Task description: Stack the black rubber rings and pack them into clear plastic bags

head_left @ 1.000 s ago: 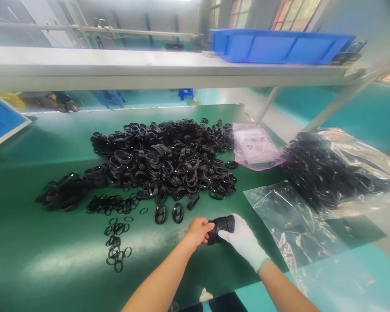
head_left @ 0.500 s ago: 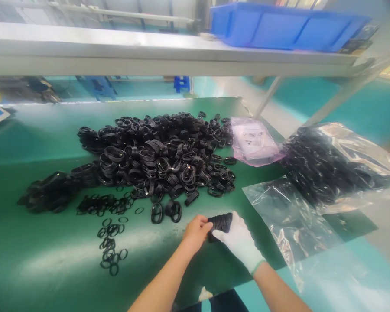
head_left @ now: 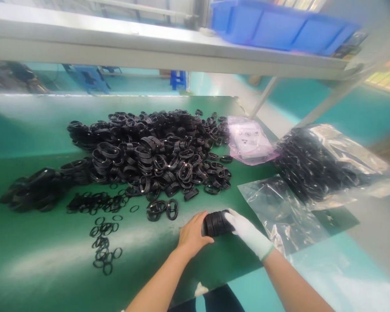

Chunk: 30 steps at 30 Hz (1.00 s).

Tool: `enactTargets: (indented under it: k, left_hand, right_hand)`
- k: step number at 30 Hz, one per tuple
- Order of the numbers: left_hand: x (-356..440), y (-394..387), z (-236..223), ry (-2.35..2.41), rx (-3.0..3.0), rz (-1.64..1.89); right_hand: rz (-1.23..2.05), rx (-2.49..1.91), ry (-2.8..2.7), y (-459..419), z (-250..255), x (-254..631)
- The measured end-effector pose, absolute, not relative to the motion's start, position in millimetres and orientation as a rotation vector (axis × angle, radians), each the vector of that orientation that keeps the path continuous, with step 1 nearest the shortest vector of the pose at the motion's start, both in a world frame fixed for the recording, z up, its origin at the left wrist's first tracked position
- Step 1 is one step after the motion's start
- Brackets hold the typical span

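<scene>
My bare left hand [head_left: 191, 234] and my white-gloved right hand [head_left: 247, 232] press from either side on a short stack of black rubber rings [head_left: 216, 223] lying sideways on the green table [head_left: 52, 268]. Both hands are closed on that stack. Just beyond it spreads a big heap of black ring bundles [head_left: 149, 156]. Two single oval parts [head_left: 164, 209] lie between the heap and my left hand.
Small loose O-rings [head_left: 105, 242] are scattered at the left. An empty clear bag [head_left: 279, 212] lies right of my hands, a full bag of rings [head_left: 318, 164] beyond it, a pink bag [head_left: 250, 138] behind. A metal shelf with a blue bin [head_left: 279, 30] runs overhead.
The stack has been turned a little and squeezed between both hands. The view has drifted right, so the heap sits further left in the picture.
</scene>
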<state>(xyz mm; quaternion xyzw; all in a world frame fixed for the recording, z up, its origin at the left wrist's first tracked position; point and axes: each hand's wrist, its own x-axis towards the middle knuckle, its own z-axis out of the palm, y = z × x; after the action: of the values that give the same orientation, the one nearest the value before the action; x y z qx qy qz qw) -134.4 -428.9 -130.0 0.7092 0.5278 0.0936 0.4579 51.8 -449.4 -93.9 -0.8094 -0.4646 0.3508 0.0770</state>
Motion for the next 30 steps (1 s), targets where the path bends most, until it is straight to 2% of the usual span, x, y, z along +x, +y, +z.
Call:
enactTargets:
  k: [4,9,17,30]
  left_hand:
    - [-134,-433,-133,1.314,1.747,0.23]
    - [-134,-439,-136,1.317,1.757,0.226]
    - [-138,-433,-149,1.23,1.869,0.212]
    - [-134,-423,-157,1.345,1.937,0.088]
  right_hand:
    - [1.042,-2.483,-1.403,-455,-99,29]
    - [0.721,-2.641,-1.38,-465,-110,-4]
    - [0.735,-2.65,-1.315,-464,-115,-10]
    - [0.372,-2.713,-1.132,-443,-137,-36]
